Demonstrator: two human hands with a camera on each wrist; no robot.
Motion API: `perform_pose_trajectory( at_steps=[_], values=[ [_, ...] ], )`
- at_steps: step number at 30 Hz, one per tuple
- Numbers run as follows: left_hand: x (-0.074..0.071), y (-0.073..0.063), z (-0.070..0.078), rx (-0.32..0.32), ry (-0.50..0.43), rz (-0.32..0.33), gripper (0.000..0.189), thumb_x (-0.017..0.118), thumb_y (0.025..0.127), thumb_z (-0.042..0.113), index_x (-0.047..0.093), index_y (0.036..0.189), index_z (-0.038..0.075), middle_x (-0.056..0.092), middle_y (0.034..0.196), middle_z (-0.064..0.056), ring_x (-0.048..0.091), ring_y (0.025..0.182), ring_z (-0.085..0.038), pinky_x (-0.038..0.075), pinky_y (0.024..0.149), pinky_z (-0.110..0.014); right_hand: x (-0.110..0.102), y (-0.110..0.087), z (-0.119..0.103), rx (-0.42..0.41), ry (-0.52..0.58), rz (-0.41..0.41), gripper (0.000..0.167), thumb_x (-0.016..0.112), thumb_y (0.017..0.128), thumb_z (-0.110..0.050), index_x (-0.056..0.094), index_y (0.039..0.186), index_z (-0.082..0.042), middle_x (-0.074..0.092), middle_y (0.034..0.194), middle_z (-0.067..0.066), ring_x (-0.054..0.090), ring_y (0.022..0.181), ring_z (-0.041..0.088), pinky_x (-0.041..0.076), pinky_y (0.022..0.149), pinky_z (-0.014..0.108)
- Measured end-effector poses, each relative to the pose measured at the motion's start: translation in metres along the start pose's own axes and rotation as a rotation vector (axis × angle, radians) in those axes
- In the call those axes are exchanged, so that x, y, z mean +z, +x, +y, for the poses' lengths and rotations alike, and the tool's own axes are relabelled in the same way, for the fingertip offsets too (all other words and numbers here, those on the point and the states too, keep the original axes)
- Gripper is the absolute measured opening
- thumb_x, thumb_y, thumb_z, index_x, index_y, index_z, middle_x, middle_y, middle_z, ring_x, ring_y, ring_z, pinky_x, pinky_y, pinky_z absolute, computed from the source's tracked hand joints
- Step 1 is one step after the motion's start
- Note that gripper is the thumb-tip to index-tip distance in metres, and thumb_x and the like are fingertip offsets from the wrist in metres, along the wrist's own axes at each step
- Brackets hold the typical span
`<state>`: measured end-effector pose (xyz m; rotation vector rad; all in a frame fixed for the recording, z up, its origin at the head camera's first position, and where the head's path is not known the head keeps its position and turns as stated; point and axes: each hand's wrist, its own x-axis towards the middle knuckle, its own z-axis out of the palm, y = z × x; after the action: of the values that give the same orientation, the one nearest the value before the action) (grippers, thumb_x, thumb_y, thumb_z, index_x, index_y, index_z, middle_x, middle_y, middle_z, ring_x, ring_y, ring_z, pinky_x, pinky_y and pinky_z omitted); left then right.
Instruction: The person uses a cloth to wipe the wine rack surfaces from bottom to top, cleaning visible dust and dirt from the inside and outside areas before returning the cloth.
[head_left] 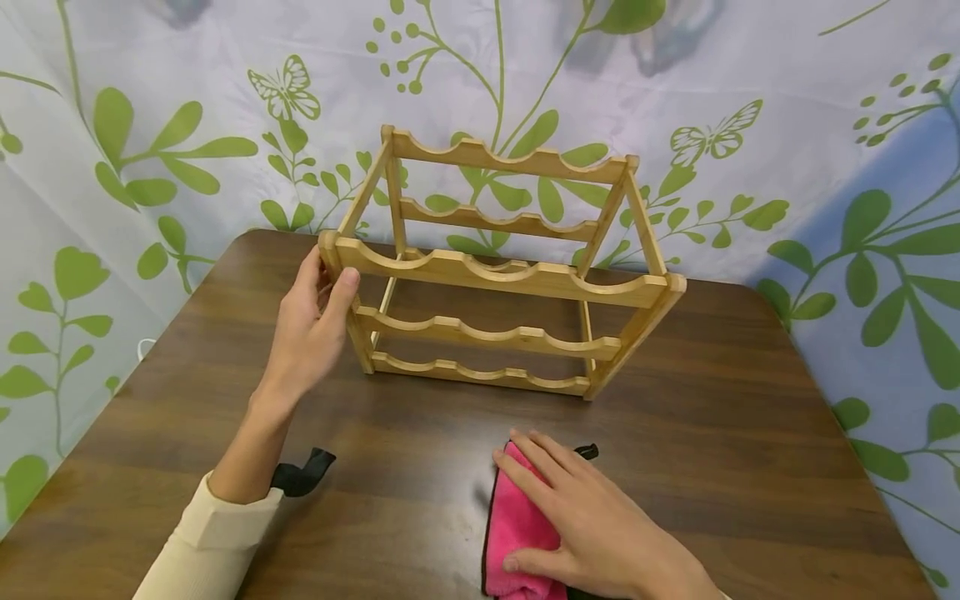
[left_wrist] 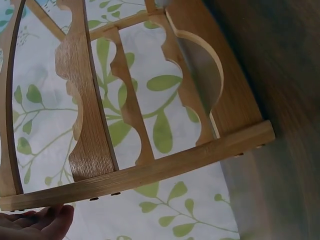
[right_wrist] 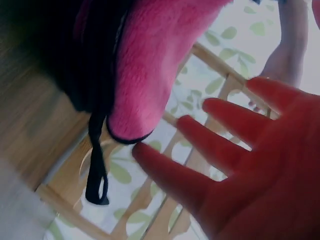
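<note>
A light wooden wine rack [head_left: 450,268] with scalloped rails stands upright on the table. My left hand [head_left: 309,333] grips its upper front left corner, thumb in front of the post and fingers wrapped behind. In the left wrist view the fingertips [left_wrist: 59,220] show at the outer edge of the rack's side post [left_wrist: 145,172]. A folded pink cloth [head_left: 512,517] with dark edging lies in front of the rack. Over it rests my right hand [head_left: 581,512], its fingers straight. The right wrist view shows those fingers spread, one fingertip at the corner of the pink cloth [right_wrist: 147,65].
The dark brown wooden table [head_left: 390,475] has rounded back corners. Behind it hangs a white curtain [head_left: 480,50] with green leaves and butterflies. A black strap [head_left: 303,475] shows beside the left wrist, and a black loop [head_left: 587,452] sticks out beyond the right hand.
</note>
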<state>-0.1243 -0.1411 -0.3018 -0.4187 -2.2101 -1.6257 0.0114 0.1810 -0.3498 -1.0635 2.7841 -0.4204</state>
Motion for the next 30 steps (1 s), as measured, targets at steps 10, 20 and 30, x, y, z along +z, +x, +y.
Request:
perform_pose_trajectory(
  at_steps=[10,20,30],
  values=[
    [0.005,0.014,-0.006,-0.041,-0.08,0.101,0.036,0.041,0.107,0.032,0.054,0.105,-0.001,0.05,0.087,-0.01,0.05,0.082,-0.024,0.042,0.069,-0.028,0.013,0.007,-0.002,0.068,0.023,-0.225,0.104,0.057,0.078,-0.079,0.031,0.156,-0.015,0.02,0.16,0.019,0.016,0.146,0.04,0.02,0.107,0.071],
    [0.002,0.019,-0.014,-0.036,-0.045,0.066,0.042,0.042,0.107,0.031,0.063,0.115,-0.004,0.066,0.09,-0.013,0.063,0.086,-0.02,0.052,0.073,-0.028,0.025,0.02,-0.007,0.186,0.026,-0.311,0.105,0.075,0.072,-0.066,0.035,0.153,-0.011,0.015,0.162,0.017,0.011,0.146,0.042,0.045,0.089,0.067],
    [-0.009,0.021,-0.007,-0.068,-0.09,0.065,0.045,0.049,0.105,0.031,0.069,0.1,-0.01,0.069,0.08,-0.003,0.064,0.084,-0.019,0.052,0.079,-0.025,0.028,0.03,-0.01,0.117,0.031,-0.323,0.105,0.081,0.073,-0.048,0.029,0.155,-0.01,0.014,0.164,0.01,0.013,0.148,0.033,0.05,0.089,0.058]
  ],
)
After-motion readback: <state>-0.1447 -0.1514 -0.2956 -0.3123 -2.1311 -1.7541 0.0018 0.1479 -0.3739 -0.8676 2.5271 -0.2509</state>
